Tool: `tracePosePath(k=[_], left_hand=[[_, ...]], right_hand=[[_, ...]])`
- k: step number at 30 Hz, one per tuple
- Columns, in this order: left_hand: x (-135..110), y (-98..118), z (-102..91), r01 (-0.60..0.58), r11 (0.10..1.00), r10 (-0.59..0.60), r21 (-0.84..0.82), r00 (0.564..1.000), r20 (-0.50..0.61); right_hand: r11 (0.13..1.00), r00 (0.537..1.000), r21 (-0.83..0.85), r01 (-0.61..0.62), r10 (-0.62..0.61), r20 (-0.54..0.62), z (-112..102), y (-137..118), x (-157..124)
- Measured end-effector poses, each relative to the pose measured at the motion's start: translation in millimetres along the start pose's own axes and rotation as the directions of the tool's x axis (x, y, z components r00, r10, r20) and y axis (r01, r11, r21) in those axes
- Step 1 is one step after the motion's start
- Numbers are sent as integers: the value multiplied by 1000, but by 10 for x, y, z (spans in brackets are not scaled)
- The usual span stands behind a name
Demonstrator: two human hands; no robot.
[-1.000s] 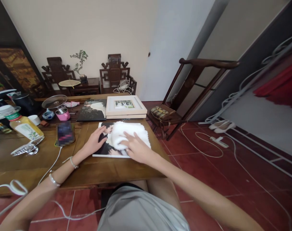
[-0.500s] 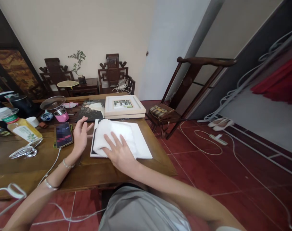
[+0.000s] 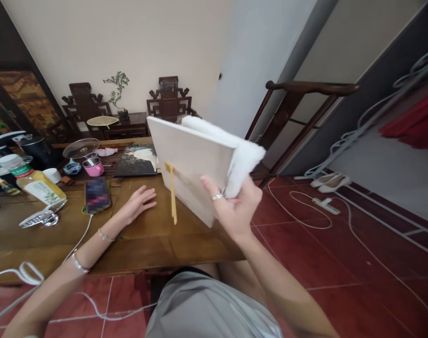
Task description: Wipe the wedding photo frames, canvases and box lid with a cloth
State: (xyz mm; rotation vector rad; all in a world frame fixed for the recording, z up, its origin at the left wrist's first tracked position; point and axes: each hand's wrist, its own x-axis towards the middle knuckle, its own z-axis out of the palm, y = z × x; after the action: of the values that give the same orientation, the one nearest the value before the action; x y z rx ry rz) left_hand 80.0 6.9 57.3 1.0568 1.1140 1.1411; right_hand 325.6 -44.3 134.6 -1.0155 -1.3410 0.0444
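Note:
My right hand (image 3: 240, 206) grips a white picture frame (image 3: 196, 164) at its right edge, with the thumb on the plain back. The frame is tilted up off the wooden table (image 3: 139, 244), its back toward me. A thin yellow stand leg (image 3: 173, 195) hangs from that back. Folded over the frame's top right corner and far side is a white towel (image 3: 247, 164), pinched under the same hand's fingers. My left hand (image 3: 141, 204) is open and holds nothing, fingers stretched out, low over the table to the left of the frame. The frame's front is hidden.
A dark picture panel (image 3: 136, 159) lies behind my left hand. To the left are a phone (image 3: 97, 196) on a cable, a pink cup (image 3: 93, 166), a bottle (image 3: 34, 180) and a metal clip (image 3: 42, 216). A wooden chair (image 3: 287, 108) stands right of the table.
My right hand has gone from lying flat on the towel to gripping the frame's edge and has raised frame and towel off the table. My left hand has moved right and lower.

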Motion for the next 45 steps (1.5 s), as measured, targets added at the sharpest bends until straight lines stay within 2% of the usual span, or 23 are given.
tracePosePath(k=[2, 3, 4, 7, 9, 11, 14, 16, 18, 20, 21, 22, 23, 24, 25, 27, 29, 31, 34, 39, 45], left_hand=[[-36, -2, 56, 106, 994, -103, -3, 973, 208], [-53, -7, 92, 113, 994, -106, -11, 957, 271], [-68, -15, 131, 95, 995, -82, -35, 955, 285], [-87, -39, 231, -15, 987, 39, -160, 988, 149], [-85, -33, 260, -81, 970, 90, -230, 996, 27], [-81, -5, 253, -112, 951, 96, -287, 993, -70], [-71, 56, 198, -74, 934, 20, -348, 987, -158], [-55, 97, 149, 2, 929, -77, -370, 979, -187], [-31, 133, 106, 71, 924, -159, -376, 965, -207], [-5, 153, 85, 93, 928, -185, -361, 955, -230], [6, 156, 84, 97, 933, -188, -347, 953, -239], [15, 153, 88, 105, 938, -192, -330, 951, -242], [22, 145, 96, 118, 943, -198, -310, 951, -240], [27, 133, 106, 131, 949, -202, -288, 952, -232], [29, 116, 115, 136, 954, -198, -265, 954, -224], [30, 79, 124, 114, 970, -162, -215, 961, -224], [30, 41, 117, 80, 982, -121, -173, 963, -241], [34, 9, 96, 72, 986, -109, -149, 960, -256], [42, -19, 59, 82, 988, -115, -134, 958, -263], [46, -18, 24, 101, 990, -124, -98, 955, -268], [45, 24, 7, 157, 987, -157, -19, 956, -248]], right_hand=[[972, 984, 201, -123, 146, -104, 44, -31, 12], [933, 966, 310, -182, 228, -120, 78, -34, 6], [879, 942, 410, -242, 314, -118, 113, -24, -7], [683, 846, 610, -402, 531, -37, 182, 83, -79], [575, 793, 657, -488, 606, 59, 171, 195, -146], [512, 759, 661, -549, 636, 138, 115, 306, -212], [524, 739, 619, -585, 659, 140, -21, 441, -271], [606, 750, 561, -564, 660, 41, -137, 518, -265], [748, 791, 439, -498, 599, -124, -277, 602, -228], [901, 868, 219, -376, 425, -257, -439, 695, -177], [957, 922, 85, -277, 290, -258, -519, 742, -153], [989, 972, -37, -146, 137, -192, -592, 785, -131], [992, 998, -126, 11, -19, -61, -652, 822, -113], [970, 981, -167, 177, -161, 107, -692, 851, -99], [930, 919, -160, 330, -278, 278, -709, 873, -91], [839, 735, -80, 539, -421, 531, -678, 896, -92], [768, 595, -35, 640, -466, 655, -586, 913, -116], [731, 518, -25, 682, -458, 722, -481, 940, -164], [736, 491, -40, 676, -410, 769, -376, 999, -266], [771, 501, -37, 636, -376, 780, -314, 1062, -402], [789, 505, -16, 615, -378, 776, -276, 1083, -416]])
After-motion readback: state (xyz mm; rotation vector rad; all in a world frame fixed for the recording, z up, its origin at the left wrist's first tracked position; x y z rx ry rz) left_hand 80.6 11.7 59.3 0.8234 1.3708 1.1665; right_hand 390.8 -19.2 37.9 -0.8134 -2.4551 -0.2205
